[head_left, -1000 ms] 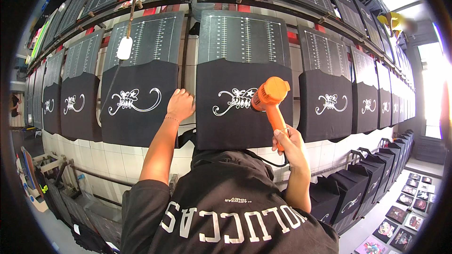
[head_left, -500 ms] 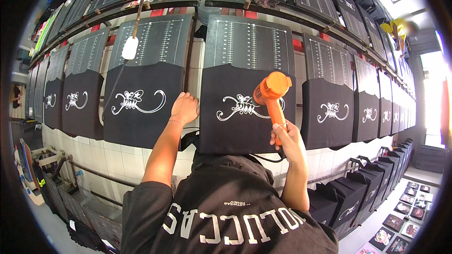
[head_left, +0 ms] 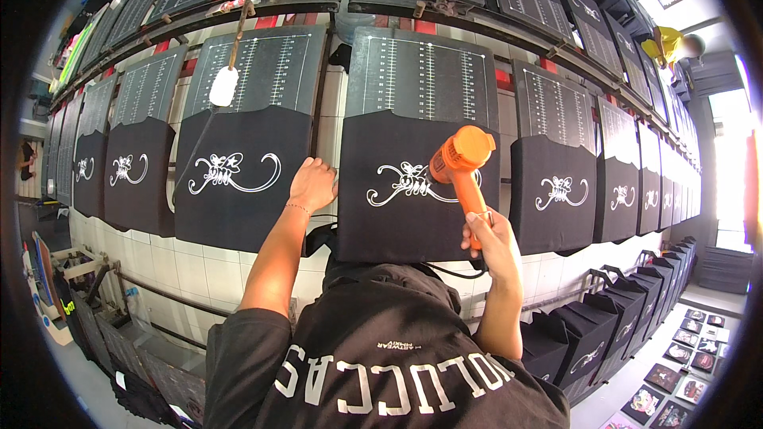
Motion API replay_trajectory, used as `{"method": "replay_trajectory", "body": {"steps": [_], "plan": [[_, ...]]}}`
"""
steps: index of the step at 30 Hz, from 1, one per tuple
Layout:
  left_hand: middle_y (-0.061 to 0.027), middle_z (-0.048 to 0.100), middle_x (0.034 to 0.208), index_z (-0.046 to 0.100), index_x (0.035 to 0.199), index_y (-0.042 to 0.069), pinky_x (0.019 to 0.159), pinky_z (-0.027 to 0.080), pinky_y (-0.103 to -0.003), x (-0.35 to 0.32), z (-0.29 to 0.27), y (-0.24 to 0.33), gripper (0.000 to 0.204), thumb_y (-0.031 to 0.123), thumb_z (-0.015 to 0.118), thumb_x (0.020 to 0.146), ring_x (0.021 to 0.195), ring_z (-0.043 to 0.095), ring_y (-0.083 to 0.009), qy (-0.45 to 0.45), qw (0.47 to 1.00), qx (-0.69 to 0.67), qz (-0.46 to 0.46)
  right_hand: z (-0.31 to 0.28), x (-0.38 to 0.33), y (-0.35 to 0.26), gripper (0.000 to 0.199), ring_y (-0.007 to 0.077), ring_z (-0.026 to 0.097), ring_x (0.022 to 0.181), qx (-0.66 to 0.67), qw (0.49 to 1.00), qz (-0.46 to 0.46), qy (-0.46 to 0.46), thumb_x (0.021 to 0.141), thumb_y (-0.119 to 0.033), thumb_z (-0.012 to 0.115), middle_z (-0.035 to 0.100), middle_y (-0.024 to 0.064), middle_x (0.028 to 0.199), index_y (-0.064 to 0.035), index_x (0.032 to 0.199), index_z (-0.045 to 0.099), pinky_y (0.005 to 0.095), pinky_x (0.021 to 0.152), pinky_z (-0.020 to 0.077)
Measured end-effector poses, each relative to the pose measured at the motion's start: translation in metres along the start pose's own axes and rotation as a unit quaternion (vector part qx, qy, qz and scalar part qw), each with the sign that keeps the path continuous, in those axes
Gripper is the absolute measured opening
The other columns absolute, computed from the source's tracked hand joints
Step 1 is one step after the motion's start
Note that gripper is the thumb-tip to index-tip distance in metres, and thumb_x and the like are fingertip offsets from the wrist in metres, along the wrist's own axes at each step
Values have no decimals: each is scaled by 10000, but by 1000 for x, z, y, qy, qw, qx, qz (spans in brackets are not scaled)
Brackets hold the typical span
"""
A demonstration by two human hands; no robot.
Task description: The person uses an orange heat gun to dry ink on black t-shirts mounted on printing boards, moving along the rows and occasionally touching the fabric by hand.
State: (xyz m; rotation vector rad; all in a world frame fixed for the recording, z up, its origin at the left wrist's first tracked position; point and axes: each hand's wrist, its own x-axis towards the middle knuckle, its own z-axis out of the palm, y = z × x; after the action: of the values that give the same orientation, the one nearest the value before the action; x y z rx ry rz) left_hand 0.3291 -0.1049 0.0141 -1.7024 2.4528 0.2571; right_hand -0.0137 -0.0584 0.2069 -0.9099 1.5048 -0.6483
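Long row of tilted print boards, black shirts with white motifs. Left hand [head_left: 312,183] flat on centre-frame shirt [head_left: 413,191] edge. Right hand [head_left: 493,240] clenched round orange heat gun [head_left: 461,167], nozzle at print. Drying step; next likely needs steady sweep.

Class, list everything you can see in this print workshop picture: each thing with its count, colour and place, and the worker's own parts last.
heat gun: one, orange, over the middle garment's print
black garments: a long row, white swirl prints, on slanted boards
printing boards: a long row, dark with white ruled lines, along the wall
hanging pad: one, white, on a cord at upper left
tiled wall: white, below the boards
left hand: flat on the middle garment's left edge
right hand: gripping the heat gun's handle
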Motion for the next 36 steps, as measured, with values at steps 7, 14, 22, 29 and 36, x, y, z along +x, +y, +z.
{"method": "replay_trajectory", "body": {"steps": [7,14,22,29,36], "plan": [[-62,678,898,712,890,74,901,395,-340,-1,4,-1,335,341,513,920,974,577,-203,13,1000,1,3,-7,-5,6,242,68,575,569,18,1000,7,18,947,-263,615,577,-3,704,-28,997,591,197,464,413],[-74,677,904,713,939,75,881,409,-364,0,-2,0,265,262,530,896,957,593,-229,13,999,-33,-2,-5,15,6,239,63,570,571,31,999,-31,25,957,-284,601,577,-5,704,-45,963,593,191,456,411],[-59,671,833,707,808,82,863,407,-344,0,3,-2,272,267,534,907,907,585,-214,59,998,-30,4,2,19,4,244,70,570,573,29,999,-33,20,955,-279,607,576,1,699,-36,940,585,206,460,418],[-67,649,851,691,856,72,850,417,-368,1,7,-4,211,239,565,882,902,588,-237,65,997,-47,17,21,9,-6,260,85,586,585,10,1000,-6,18,944,-277,609,583,10,720,-17,947,592,222,477,428],[-67,613,847,652,834,66,808,436,-376,-2,14,-7,138,185,594,873,882,579,-254,137,985,-107,18,35,6,-7,259,84,588,579,42,999,-5,7,940,-286,613,586,11,716,-30,915,579,212,463,422]]}}
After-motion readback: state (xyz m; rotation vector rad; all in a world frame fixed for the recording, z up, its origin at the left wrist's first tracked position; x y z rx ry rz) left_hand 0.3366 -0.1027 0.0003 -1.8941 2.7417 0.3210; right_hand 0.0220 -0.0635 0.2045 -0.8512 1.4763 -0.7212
